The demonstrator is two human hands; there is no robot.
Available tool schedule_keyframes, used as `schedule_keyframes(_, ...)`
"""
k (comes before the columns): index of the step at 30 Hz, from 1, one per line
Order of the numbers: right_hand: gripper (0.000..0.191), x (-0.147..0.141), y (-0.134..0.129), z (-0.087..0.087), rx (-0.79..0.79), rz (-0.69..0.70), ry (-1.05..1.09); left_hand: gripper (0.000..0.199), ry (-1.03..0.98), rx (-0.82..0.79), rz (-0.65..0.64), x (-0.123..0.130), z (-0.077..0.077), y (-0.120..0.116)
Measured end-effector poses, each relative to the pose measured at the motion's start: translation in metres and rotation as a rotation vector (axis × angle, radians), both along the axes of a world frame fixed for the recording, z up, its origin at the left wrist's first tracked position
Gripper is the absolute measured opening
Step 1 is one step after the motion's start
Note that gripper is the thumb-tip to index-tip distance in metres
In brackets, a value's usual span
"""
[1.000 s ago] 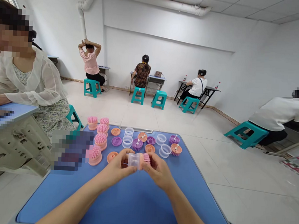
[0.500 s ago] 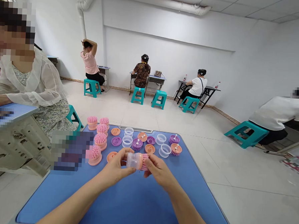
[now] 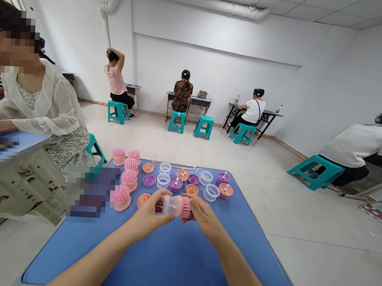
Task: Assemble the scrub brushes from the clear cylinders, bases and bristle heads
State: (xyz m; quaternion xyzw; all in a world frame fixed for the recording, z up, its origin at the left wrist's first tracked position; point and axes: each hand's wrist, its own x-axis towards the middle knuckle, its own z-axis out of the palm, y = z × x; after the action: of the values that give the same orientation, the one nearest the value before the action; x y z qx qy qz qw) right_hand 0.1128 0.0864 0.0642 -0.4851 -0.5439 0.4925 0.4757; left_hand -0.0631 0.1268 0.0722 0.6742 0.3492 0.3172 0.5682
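Above a blue tabletop (image 3: 172, 257), a round plastic brush (image 3: 180, 207) is pinched: clear base (image 3: 171, 205) by left fingers (image 3: 165, 219), pink bristles (image 3: 186, 206) by right fingers (image 3: 198, 208).

Pink bristles (image 3: 186, 207), blue tabletop (image 3: 172, 261)

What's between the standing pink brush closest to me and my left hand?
In the head view, an orange disc-shaped piece lies on the table between that pink brush and your left hand, which partly hides it.
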Motion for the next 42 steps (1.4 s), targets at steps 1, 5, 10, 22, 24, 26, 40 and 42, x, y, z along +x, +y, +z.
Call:
schedule_keyframes(1, 0.057, 0.0004, -0.0002, -0.0004, -0.002, -0.019, 0.001, 0.033, 0.001, -0.007, 0.012, 0.0, -0.0008, 0.0005)
schedule_keyframes(5, 0.063, 0.0008, -0.0024, -0.0013, 0.04, -0.004, -0.019, 0.038, 0.008, -0.01, 0.042, -0.0002, -0.0057, 0.0034)
schedule_keyframes(10, 0.042, -0.0009, -0.0012, -0.0006, 0.027, 0.038, -0.039, 0.037, 0.037, 0.002, 0.004, -0.0009, -0.0034, 0.0014)
schedule_keyframes(22, 0.043, 0.0016, -0.0011, -0.0022, 0.056, 0.025, 0.049, 0.04, 0.013, 0.024, 0.02, -0.0017, -0.0059, 0.0042)
schedule_keyframes(24, 0.037, 0.001, 0.0002, -0.0025, 0.027, 0.019, 0.06, 0.039, 0.016, 0.053, -0.004, -0.0022, -0.0045, 0.0027)
schedule_keyframes(26, 0.04, 0.0008, 0.0011, -0.0025, -0.039, -0.001, 0.044, 0.036, 0.027, 0.106, -0.019, -0.0026, -0.0035, 0.0014)
schedule_keyframes(40, 0.035, 0.003, 0.0, -0.0022, -0.012, 0.059, 0.031, 0.042, 0.015, 0.028, -0.009, -0.0017, -0.0041, 0.0037)
schedule_keyframes(42, 0.038, 0.0031, -0.0002, -0.002, -0.037, 0.059, 0.017, 0.042, 0.01, 0.024, -0.013, -0.0012, -0.0035, 0.0038)
